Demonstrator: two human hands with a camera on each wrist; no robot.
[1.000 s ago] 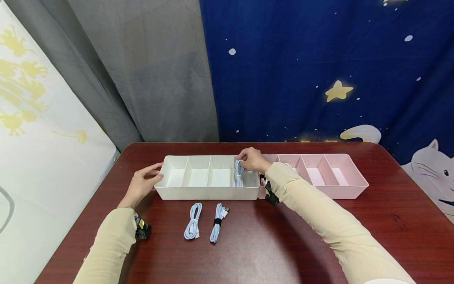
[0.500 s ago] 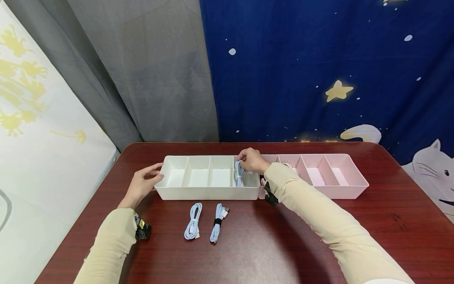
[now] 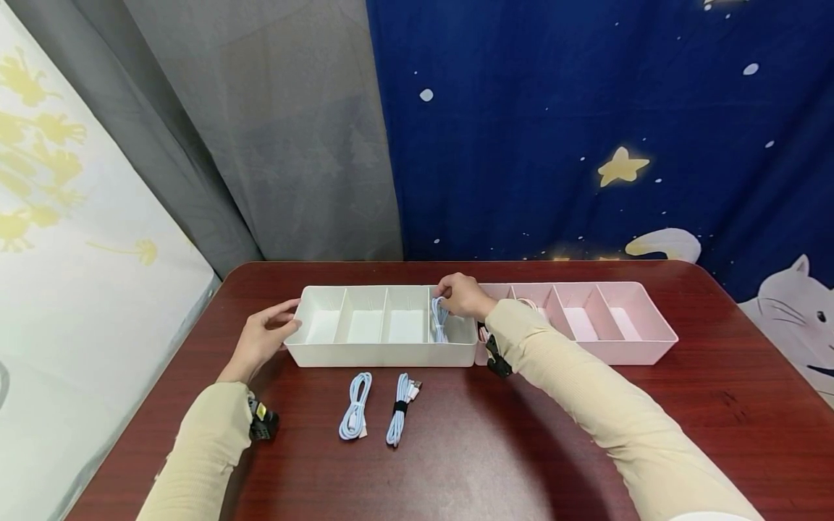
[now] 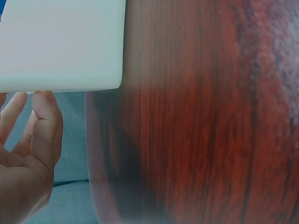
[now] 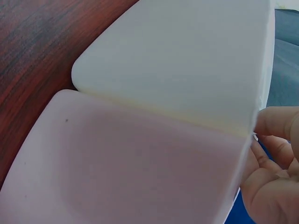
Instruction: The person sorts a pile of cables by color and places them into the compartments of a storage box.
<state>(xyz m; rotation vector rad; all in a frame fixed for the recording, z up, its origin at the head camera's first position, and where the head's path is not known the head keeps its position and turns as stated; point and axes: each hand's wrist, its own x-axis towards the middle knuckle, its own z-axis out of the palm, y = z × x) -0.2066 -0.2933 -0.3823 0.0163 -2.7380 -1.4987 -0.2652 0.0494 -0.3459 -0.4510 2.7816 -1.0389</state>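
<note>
A white divided box [image 3: 384,354] lies along the back of the table. My right hand [image 3: 464,295] reaches over its rightmost compartment and pinches the top of a coiled light blue cable [image 3: 439,322], which stands upright by the divider. In the right wrist view the hand [image 5: 273,172] shows only past the box rims, and the cable is hidden. My left hand [image 3: 259,339] rests its fingers at the left end of the white box; the left wrist view shows its fingertips at the box edge. Another coiled blue cable [image 3: 355,405] and a strapped blue cable [image 3: 399,410] lie in front.
A pink divided box [image 3: 635,352] stands end to end with the white one at the right. My right forearm crosses it and partly covers a pale cable [image 3: 528,304] inside. A curtain [image 3: 521,145] hangs behind the table, and a white panel [image 3: 98,289] stands at the left.
My right hand has sunk very slightly, and the pinched cable sits a little lower in the compartment. The left hand and the two cables on the table stay in place.
</note>
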